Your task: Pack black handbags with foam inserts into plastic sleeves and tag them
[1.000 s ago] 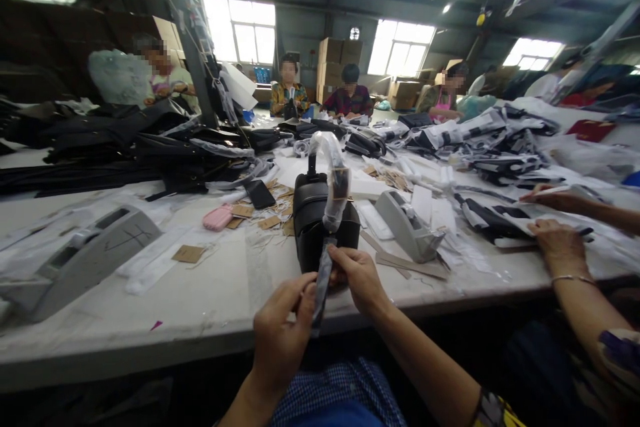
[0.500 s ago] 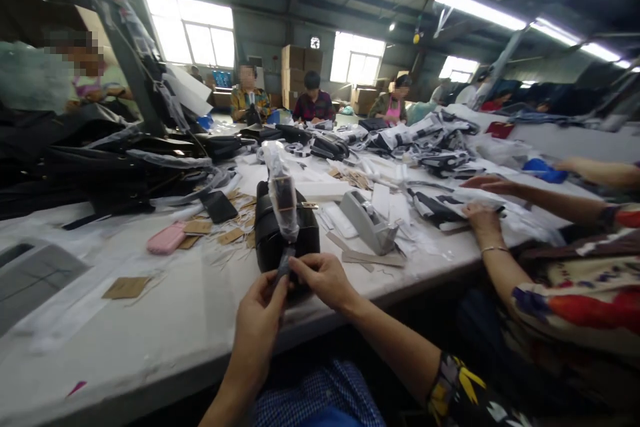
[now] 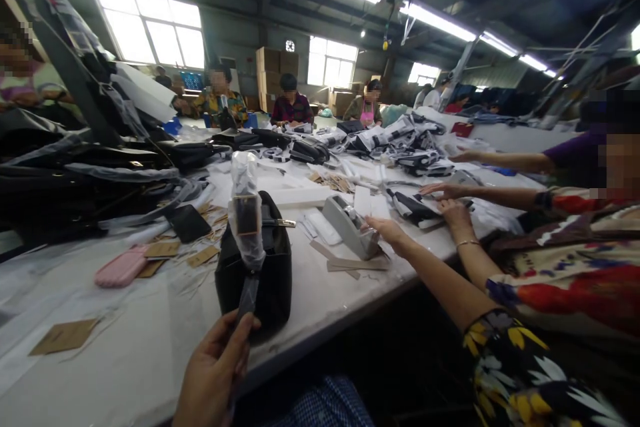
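Note:
On the bench edge in front of me stands a black handbag. Its strap rises over the front, the upper part wrapped in clear plastic film around a rectangular gold buckle. My left hand pinches the lower end of this strap between thumb and fingers. Over to the right, my right hand reaches the front end of a grey tape dispenser, its fingertips drawn together at the cutting end. Whatever lies between those fingertips is too small to make out.
Left of the bag lie a pink case, a black wallet-like piece and brown card tags. Cardboard strips lie before the dispenser. Black bags are heaped at left. A co-worker's hands work close on the right.
My right hand has left the strap and moved right to the tape dispenser. My left hand keeps its pinch on the strap. The view has turned rightward.

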`<state>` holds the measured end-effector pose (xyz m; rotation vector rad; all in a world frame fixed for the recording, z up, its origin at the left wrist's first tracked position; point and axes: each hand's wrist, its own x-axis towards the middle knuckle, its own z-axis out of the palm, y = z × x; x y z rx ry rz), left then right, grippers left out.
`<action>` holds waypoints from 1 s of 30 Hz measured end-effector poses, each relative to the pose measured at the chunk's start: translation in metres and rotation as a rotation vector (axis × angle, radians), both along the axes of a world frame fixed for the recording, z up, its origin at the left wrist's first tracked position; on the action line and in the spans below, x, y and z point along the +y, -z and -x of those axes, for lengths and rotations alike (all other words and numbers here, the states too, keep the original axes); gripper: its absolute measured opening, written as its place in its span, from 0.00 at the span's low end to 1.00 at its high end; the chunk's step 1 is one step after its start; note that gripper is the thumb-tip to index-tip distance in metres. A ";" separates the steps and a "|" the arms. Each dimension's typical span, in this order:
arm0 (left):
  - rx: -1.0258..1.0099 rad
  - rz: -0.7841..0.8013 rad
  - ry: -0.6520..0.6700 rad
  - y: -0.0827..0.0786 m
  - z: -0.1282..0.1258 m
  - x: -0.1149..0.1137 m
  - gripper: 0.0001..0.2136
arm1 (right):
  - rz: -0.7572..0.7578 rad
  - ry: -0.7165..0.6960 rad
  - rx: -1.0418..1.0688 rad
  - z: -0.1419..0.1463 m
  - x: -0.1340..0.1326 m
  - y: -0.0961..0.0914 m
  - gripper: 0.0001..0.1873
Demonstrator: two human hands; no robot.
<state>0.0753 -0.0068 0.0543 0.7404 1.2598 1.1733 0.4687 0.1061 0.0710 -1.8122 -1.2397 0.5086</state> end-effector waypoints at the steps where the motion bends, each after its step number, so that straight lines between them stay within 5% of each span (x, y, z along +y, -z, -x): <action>1: -0.025 0.020 -0.021 0.003 -0.004 -0.002 0.28 | 0.016 -0.017 0.057 0.001 0.001 0.001 0.23; 11: -0.014 0.086 -0.034 0.014 0.002 0.000 0.30 | -0.090 -0.009 0.390 0.000 -0.037 -0.025 0.22; 23: -0.038 0.106 0.000 0.017 0.002 0.000 0.30 | 0.008 0.104 0.495 -0.002 -0.067 0.030 0.21; 26: -0.044 0.066 0.006 0.015 0.001 -0.003 0.28 | -0.002 -0.012 0.481 0.027 -0.081 0.024 0.22; 30: -0.078 -0.014 -0.016 0.013 -0.003 -0.007 0.24 | 0.050 -0.404 0.452 0.104 -0.098 -0.001 0.17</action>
